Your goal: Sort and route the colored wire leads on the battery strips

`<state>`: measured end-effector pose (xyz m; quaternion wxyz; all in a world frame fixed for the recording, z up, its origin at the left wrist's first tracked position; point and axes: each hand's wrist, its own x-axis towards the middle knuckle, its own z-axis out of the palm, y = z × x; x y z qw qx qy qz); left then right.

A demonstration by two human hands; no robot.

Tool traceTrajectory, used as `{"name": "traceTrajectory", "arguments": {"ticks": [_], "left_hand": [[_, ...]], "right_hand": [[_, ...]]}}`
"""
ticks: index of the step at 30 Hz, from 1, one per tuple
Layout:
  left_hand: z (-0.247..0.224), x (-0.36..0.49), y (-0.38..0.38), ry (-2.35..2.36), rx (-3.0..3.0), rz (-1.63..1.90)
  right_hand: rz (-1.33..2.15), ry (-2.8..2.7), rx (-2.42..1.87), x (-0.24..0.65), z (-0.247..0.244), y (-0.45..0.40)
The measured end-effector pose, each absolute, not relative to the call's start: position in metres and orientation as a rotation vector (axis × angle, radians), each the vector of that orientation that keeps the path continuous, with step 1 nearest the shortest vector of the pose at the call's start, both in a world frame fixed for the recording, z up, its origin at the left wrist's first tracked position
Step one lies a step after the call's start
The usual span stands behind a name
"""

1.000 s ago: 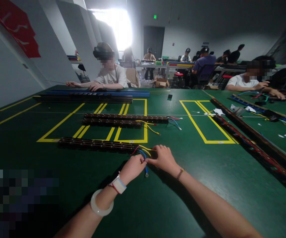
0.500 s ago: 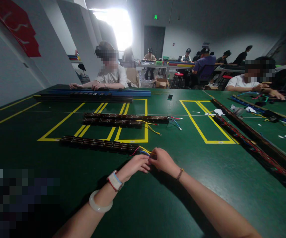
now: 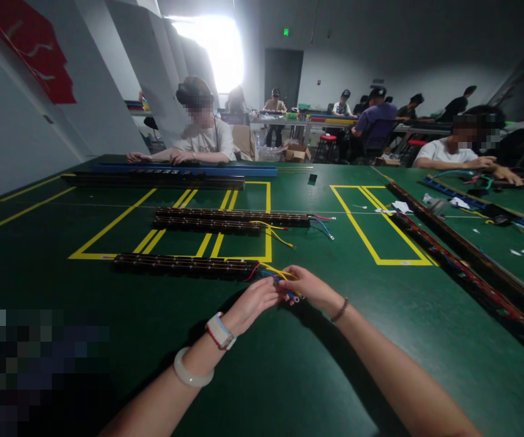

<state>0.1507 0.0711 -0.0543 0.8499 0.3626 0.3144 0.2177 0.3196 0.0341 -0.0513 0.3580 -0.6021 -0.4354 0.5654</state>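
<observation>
A long black strip [image 3: 180, 267] with thin metal lines along its top lies crosswise before me. Yellow, blue and red wires [image 3: 268, 267] leave its right end and run into my hands. My right hand [image 3: 313, 287] pinches the wires from the right, and ring terminals [image 3: 295, 297] poke out below its fingers. From the left, my left hand [image 3: 258, 301] closes on the same bundle, its fingertips meeting the right hand's. The exact grip of the left fingertips is partly hidden. Beyond lie two more black strips [image 3: 230, 220] with loose yellow, red and blue leads.
Yellow tape outlines [image 3: 268, 243] mark the green table [image 3: 335, 364]. Dark and blue rails [image 3: 153, 176] lie along the far edge, where a person [image 3: 205, 130] sits. On the right are long wired strips [image 3: 453, 261], paper scraps [image 3: 401, 207] and another person [image 3: 455, 149].
Both hands have shifted slightly right along the wires, and ring terminals now show below the right fingers. The near strip has moved slightly right, its right end turning a little away from me.
</observation>
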Motion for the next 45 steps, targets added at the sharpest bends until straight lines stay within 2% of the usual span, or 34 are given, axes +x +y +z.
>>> {"name": "traceTrajectory", "arguments": {"ticks": [9, 13, 17, 27, 37, 45], "left_hand": [[-0.060, 0.172, 0.071, 0.582, 0.568, 0.551], [-0.065, 0.176, 0.072, 0.658, 0.604, 0.538], [-0.072, 0.175, 0.073, 0.709, 0.626, 0.523], [-0.068, 0.173, 0.075, 0.643, 0.518, 0.509], [-0.075, 0.171, 0.075, 0.629, 0.572, 0.504], [-0.074, 0.174, 0.073, 0.615, 0.633, 0.521]], "right_hand": [[0.380, -1.902, -2.005, 0.304, -0.040, 0.023], [0.139, -2.186, -2.164, 0.282, -0.037, 0.014], [-0.024, -2.283, -2.087, 0.269, -0.043, 0.010], [0.041, -2.072, -2.129, 0.294, 0.006, -0.002], [0.304, -2.105, -2.373, 0.282, -0.009, -0.007], [0.186, -2.034, -2.413, 0.304, 0.006, 0.000]]}}
